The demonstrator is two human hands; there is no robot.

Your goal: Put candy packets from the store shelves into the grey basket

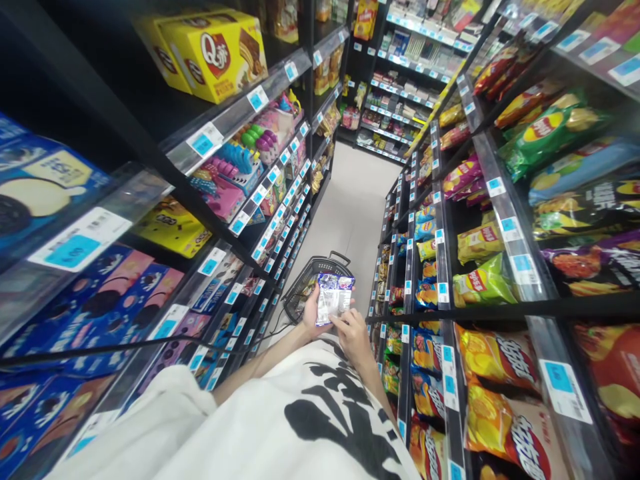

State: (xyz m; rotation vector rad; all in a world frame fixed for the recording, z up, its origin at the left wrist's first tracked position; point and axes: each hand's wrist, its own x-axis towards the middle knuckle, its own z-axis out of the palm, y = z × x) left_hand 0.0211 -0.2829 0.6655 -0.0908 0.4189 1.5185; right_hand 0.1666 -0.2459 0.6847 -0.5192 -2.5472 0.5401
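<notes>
A small snack packet [334,303], blue-purple at its top with a silvery-white printed face, is held up in front of my body. My left hand [311,309] is closed around its left side, with fingertips showing past the far right edge. Curled fingers of my right hand [354,335] touch the packet's lower right part; the lettering is too small to read. Below and beyond the packet, a dark shopping basket [306,268] with a raised handle is partly hidden by the packet and my left hand.
Shelves line both sides of a narrow aisle with a pale floor [345,193]. Yellow boxes [220,57] and blue cookie boxes [117,293] stand at left. Bagged chips [500,420] fill the right shelves. More shelving [400,87] crosses the far end. A dark cord [220,345] runs across the left.
</notes>
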